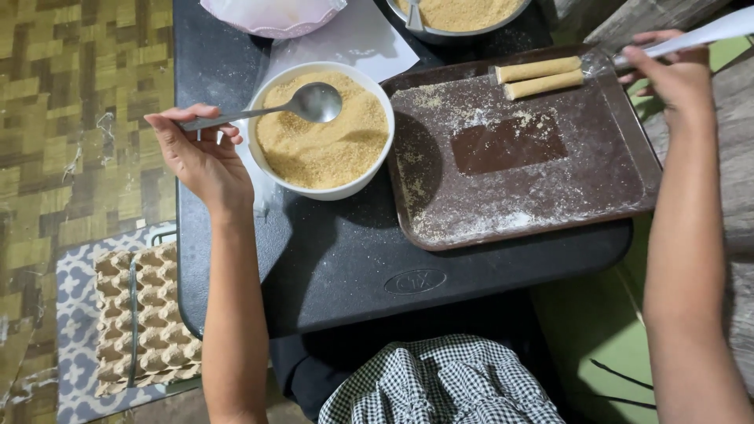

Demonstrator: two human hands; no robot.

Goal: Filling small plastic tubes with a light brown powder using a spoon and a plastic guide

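Over the white bowl of golden crumbs (322, 133), the left hand (200, 153) holds a metal spoon (267, 110) by the end of its handle, fingers (206, 118) pinched around it, the spoon's bowl resting on the crumb heap. Holding it so far back gives little control; a loaded spoon could tip and scatter crumbs across the black surface (345, 259), which is already dusted with them.

At the far corner of the brown tray (620, 184), the right hand (671, 74) has its fingers closed around a thin white sheet or strip (707, 33); what it is I cannot tell. It sits just beside two crumb-coated rolls (540, 77), which lie side by side, touching, against the tray's far rim. A careless sweep of that hand might knock the rolls or rub off their coating.

The tray's near edge runs close to the edge of the surface, so a push from either forearm could likely slide it off toward the checked cloth (440, 381) below. A second bowl of crumbs (459, 16) stands beyond, and an egg carton (149, 318) lies on the floor.
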